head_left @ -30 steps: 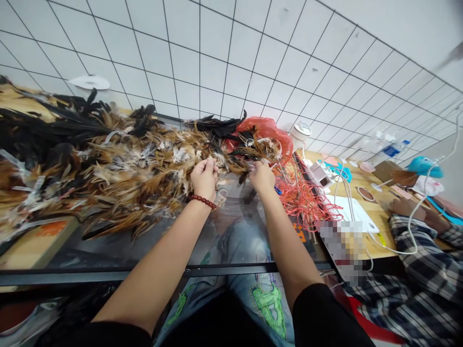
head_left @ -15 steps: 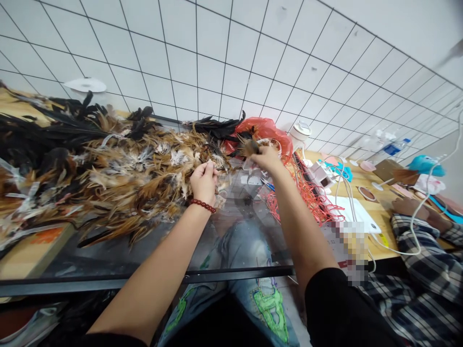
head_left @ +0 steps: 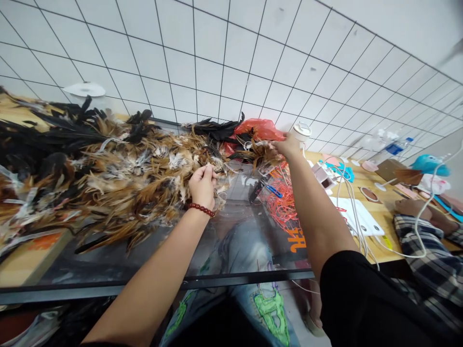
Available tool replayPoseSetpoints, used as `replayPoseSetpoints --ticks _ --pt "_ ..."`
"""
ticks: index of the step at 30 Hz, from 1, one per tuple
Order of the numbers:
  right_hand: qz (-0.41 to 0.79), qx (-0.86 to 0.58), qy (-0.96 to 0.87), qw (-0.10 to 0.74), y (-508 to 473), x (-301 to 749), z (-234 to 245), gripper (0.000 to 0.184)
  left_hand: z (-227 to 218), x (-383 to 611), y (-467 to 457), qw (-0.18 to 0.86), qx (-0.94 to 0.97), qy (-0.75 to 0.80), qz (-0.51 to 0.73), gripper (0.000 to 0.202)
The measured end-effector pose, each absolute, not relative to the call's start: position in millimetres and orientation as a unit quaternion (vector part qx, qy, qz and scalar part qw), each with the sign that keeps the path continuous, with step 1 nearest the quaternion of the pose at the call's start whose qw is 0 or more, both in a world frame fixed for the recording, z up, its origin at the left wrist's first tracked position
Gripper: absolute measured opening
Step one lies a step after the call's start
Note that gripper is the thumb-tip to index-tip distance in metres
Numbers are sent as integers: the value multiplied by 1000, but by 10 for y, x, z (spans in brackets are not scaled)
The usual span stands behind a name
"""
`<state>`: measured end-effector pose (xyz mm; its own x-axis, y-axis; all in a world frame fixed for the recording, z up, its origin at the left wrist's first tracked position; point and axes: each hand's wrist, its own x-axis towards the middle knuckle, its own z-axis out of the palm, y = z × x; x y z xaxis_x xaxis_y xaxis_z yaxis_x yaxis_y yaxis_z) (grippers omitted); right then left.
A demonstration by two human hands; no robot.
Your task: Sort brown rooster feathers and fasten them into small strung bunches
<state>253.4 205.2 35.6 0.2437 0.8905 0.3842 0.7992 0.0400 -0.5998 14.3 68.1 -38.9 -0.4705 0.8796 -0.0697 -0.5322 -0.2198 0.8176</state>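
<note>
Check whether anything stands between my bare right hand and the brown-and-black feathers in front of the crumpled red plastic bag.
Nothing visible does: the bare right hand reaches the right edge of the brown-and-black feathers. The crumpled red plastic bag rises behind them, not in between.

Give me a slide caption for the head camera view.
Right hand at feathers beside a red plastic bag; left hand, with a beaded bracelet, by the brown feather pile.

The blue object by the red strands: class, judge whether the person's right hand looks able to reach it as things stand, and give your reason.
Probably yes: the blue object lies uncovered, below the right hand in the picture, and only feathers and red strands seem to lie between.
</note>
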Motion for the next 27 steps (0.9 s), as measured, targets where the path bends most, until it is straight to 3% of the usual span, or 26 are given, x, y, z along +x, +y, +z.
replayPoseSetpoints --ticks 4,10,15,18,21,22,24,25,27 --pt "-48 -655 -666 354 1825 2341 411 35 -395 154 682 470 211 413 751 22" --pt "24 -599 -799 35 1350 1663 -23 35 -401 188 662 469 226 422 742 21" --pt "37 -619 -784 42 1275 1559 -340 32 -394 229 633 477 238 429 729 20" --pt "48 -625 -776 76 1259 1682 -265 35 -384 240 620 480 241 432 725 16" --pt "132 -600 -783 99 1163 1920 -31 36 -375 240 616 481 235 432 726 15" --pt "191 -574 -793 72 1118 2018 59 32 -373 239 616 482 234 431 726 15" --pt "292 -535 -790 -62 1044 2215 213 22 -373 240 617 485 233 428 726 17" --pt "282 -548 -782 -91 1025 2301 264 19 -375 241 618 485 234 426 727 18" --pt "146 -623 -767 -48 1038 2427 295 24 -382 245 620 484 238 423 728 20"
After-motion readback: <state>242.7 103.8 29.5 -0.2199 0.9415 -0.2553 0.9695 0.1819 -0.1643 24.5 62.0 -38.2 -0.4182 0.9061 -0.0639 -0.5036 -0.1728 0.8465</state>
